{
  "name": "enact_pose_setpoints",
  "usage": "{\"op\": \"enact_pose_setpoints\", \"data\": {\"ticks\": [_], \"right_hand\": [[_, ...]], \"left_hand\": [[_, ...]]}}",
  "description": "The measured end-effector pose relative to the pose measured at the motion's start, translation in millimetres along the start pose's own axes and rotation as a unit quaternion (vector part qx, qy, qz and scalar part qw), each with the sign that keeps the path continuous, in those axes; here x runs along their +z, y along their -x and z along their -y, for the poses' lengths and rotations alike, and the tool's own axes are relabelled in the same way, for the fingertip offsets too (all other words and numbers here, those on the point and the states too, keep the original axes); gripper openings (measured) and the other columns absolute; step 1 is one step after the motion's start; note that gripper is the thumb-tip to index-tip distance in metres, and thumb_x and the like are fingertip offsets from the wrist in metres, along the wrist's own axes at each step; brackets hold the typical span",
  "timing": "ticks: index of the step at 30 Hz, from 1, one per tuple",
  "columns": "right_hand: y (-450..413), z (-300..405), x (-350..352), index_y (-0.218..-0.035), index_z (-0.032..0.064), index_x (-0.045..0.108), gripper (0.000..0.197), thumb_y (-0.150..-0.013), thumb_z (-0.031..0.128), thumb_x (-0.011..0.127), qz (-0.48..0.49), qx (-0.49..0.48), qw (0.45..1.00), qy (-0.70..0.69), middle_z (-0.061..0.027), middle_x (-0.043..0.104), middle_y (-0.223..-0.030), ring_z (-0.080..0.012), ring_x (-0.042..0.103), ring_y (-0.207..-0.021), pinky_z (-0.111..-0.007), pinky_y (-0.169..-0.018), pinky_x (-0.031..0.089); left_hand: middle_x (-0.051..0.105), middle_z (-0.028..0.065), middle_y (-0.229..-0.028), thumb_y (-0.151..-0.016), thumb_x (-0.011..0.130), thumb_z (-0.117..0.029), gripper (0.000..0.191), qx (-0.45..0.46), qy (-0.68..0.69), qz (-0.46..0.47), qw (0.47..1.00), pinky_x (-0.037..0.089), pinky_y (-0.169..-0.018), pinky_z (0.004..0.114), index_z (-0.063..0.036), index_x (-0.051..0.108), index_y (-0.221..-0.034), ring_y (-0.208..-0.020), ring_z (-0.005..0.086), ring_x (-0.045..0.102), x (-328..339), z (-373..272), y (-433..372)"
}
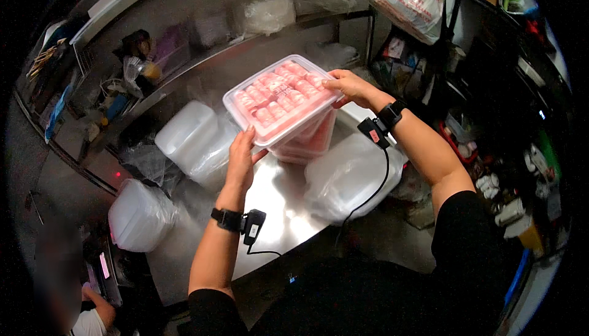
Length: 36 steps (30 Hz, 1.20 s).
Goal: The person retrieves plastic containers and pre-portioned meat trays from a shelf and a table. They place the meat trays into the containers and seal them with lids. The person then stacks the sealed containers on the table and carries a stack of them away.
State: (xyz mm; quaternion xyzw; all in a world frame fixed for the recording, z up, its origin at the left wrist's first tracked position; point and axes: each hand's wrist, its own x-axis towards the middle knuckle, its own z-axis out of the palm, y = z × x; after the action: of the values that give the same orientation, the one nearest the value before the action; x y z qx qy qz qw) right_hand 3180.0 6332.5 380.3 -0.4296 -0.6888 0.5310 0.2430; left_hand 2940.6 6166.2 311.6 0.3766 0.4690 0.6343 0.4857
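Both hands grip a clear lidded plastic box [280, 94] packed with rows of rolled pink meat slices, its lid bearing writing. My left hand [241, 156] holds the near left corner, thumb beneath and fingertips on the rim. At the opposite end, my right hand [352, 88] has the right edge, fingers over the lid. Under the held box are similar boxes of pink meat [306, 145], partly hidden by it; whether it touches them I cannot tell. These stand on a shiny steel table [271, 202].
Bagged stacks of translucent plastic containers or lids lie left [184, 133], lower left [138, 216] and right [352, 175]. A full white plastic bag [407, 2] sits on the upper right shelf. At lower left is another person's arm [99, 304]. Cables hang from my wrist devices.
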Motion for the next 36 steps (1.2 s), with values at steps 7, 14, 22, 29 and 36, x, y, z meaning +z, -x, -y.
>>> {"op": "enact_pose_setpoints", "data": {"ticks": [7, 14, 22, 29, 36], "right_hand": [[-110, -49, -108, -0.115, 0.0039, 0.047, 0.042, -0.082, 0.029, 0.053, 0.076, 0.011, 0.997, 0.024, -0.0086, 0.053, -0.102, -0.0214, 0.052, -0.089, -0.036, -0.062, 0.05], [-168, -94, -152, -0.119, 0.0078, 0.045, 0.053, -0.083, 0.046, 0.047, 0.095, -0.083, 0.992, 0.014, -0.0064, 0.051, -0.111, -0.016, 0.045, -0.101, -0.033, -0.083, 0.038], [-194, -128, -174, -0.133, 0.0104, 0.029, 0.081, -0.077, 0.069, 0.032, 0.157, 0.051, 0.978, -0.129, -0.0149, 0.028, -0.136, -0.034, 0.027, -0.123, -0.058, -0.092, 0.027], [-174, -145, -190, -0.127, 0.0033, 0.034, 0.079, -0.079, 0.066, 0.036, 0.015, 0.024, 0.991, -0.13, -0.012, 0.035, -0.13, -0.0248, 0.037, -0.115, -0.043, -0.086, 0.04], [-31, -179, -229, -0.115, 0.0072, 0.047, 0.047, -0.086, 0.044, 0.046, -0.027, 0.077, 0.995, -0.05, -0.0051, 0.054, -0.105, -0.0145, 0.055, -0.088, -0.029, -0.068, 0.049]], "left_hand": [[0.047, 0.0048, -0.116, -0.087, 0.046, -0.037, 0.041, -0.049, -0.002, -0.052, 0.997, 0.042, -0.083, 0.037, -0.0072, 0.046, -0.115, -0.101, 0.0151, 0.045, 94, 54, -91], [0.043, 0.0046, -0.122, -0.083, 0.045, -0.052, 0.055, -0.05, 0.081, -0.144, 0.985, 0.035, -0.087, 0.036, -0.0105, 0.039, -0.118, -0.109, 0.0166, 0.042, 145, 82, -139], [0.037, 0.005, -0.132, -0.083, 0.036, -0.059, 0.068, -0.082, 0.049, -0.123, 0.988, 0.03, -0.095, 0.041, -0.0123, 0.027, -0.132, -0.12, 0.0195, 0.035, 195, 95, -150], [0.017, 0.0168, -0.14, -0.081, 0.037, -0.062, 0.083, -0.152, 0.012, -0.111, 0.982, 0.029, -0.097, 0.044, -0.0108, 0.006, -0.137, -0.126, 0.031, 0.024, 161, 117, -124], [0.018, 0.0243, -0.137, -0.077, 0.055, -0.053, 0.092, -0.426, -0.099, 0.072, 0.896, 0.034, -0.091, 0.051, -0.0081, 0.003, -0.137, -0.121, 0.0395, 0.029, 106, 192, -38]]}}
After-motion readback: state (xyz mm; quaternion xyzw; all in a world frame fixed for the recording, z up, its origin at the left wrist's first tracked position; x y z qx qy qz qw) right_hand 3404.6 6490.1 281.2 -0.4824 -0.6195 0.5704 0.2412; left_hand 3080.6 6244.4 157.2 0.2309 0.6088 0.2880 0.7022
